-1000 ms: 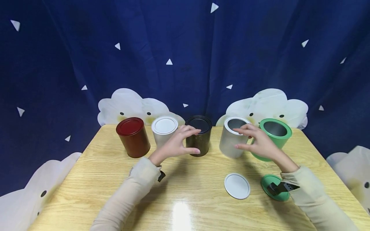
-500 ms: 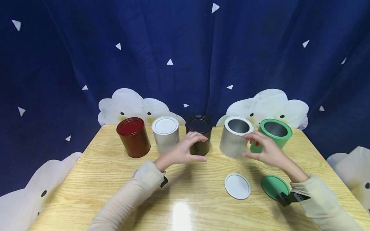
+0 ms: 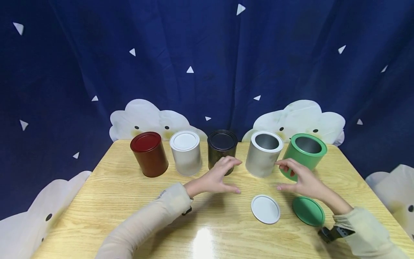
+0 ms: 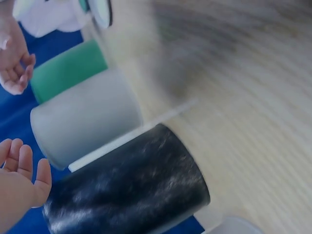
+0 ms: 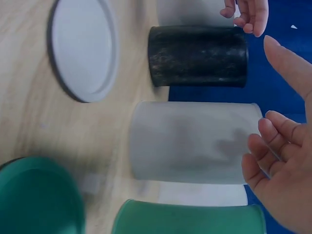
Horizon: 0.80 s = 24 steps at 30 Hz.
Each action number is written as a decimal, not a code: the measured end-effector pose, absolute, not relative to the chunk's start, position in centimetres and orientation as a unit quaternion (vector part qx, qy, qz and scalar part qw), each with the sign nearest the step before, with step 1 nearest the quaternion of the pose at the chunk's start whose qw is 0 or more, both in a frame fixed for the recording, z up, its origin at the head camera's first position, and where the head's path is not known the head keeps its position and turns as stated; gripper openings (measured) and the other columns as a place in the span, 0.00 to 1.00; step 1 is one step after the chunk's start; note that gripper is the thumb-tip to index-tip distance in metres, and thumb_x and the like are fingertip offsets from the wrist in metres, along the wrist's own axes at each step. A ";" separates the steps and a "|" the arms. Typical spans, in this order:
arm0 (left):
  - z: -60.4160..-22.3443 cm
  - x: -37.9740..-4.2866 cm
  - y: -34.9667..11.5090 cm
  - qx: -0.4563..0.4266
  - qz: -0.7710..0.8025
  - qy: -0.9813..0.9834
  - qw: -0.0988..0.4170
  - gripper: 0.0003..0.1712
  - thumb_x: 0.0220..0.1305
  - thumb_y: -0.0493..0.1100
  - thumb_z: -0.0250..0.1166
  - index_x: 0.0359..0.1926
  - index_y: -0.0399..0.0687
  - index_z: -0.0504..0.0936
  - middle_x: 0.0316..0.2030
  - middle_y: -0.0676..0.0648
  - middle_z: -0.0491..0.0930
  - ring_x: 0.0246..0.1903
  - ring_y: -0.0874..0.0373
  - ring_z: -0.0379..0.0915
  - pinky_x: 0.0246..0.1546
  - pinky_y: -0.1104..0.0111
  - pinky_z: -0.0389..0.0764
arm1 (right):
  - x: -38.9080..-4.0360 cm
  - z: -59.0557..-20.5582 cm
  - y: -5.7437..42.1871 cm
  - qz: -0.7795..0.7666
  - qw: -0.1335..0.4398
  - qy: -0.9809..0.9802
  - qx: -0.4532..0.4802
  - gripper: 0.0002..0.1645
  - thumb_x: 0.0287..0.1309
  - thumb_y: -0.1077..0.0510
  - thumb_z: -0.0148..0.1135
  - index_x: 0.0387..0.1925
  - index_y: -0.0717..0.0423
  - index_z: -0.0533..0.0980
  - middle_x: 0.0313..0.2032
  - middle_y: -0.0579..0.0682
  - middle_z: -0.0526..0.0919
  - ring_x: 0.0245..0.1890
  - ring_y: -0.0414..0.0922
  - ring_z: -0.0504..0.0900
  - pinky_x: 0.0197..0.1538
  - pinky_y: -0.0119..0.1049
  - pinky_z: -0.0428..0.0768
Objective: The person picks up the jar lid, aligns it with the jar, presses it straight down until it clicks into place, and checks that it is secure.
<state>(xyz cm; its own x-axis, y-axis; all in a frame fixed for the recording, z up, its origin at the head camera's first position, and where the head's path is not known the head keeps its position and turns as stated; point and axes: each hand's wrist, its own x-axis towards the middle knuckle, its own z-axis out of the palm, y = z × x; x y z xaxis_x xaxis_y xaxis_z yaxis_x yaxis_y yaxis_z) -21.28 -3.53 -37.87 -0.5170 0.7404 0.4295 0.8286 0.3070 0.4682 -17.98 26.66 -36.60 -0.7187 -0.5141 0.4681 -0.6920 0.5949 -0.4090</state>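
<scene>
My left hand (image 3: 220, 177) hovers in front of the lidded black can (image 3: 222, 144), thumb and fingers spread apart around nothing. To the right, my right hand (image 3: 299, 180) is held the same way, in front of the open green can (image 3: 305, 151) and beside the open light grey can (image 3: 262, 154). Below and between the hands lies a white round lid (image 3: 265, 209) on the table. A green round lid (image 3: 308, 211) lies below my right hand. In the right wrist view, the fingers of my right hand (image 5: 285, 161) overlap the grey can (image 5: 195, 141).
A lidded red can (image 3: 149, 154) and a lidded white can (image 3: 185, 153) stand at the left of the row. The wooden table (image 3: 97, 208) ends at a dark blue curtain (image 3: 207, 64) behind the cans.
Both hands have drawn back toward the front of the table and shifted right. My right hand has left the open grey can's rim. Cans and lids have stayed put.
</scene>
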 end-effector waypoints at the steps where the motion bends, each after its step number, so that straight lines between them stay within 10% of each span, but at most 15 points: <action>1: -38.1 -21.2 -3.4 -0.485 -0.329 -0.808 0.059 0.47 0.40 0.50 0.75 0.59 0.36 0.64 0.55 0.42 0.65 0.54 0.51 0.59 0.55 0.62 0.61 | -17.9 -36.8 26.7 0.294 0.149 -0.879 0.344 0.38 0.28 0.61 0.78 0.46 0.63 0.72 0.34 0.40 0.68 0.33 0.33 0.65 0.31 0.27 0.67; 24: -41.4 -21.0 -0.3 -0.440 -0.268 -0.856 -0.042 0.51 0.44 0.56 0.72 0.66 0.43 0.58 0.60 0.46 0.60 0.56 0.53 0.57 0.52 0.61 0.62 | -17.1 -43.4 28.1 0.291 0.056 -0.898 0.327 0.47 0.31 0.48 0.77 0.54 0.65 0.68 0.43 0.54 0.74 0.40 0.48 0.71 0.39 0.41 0.72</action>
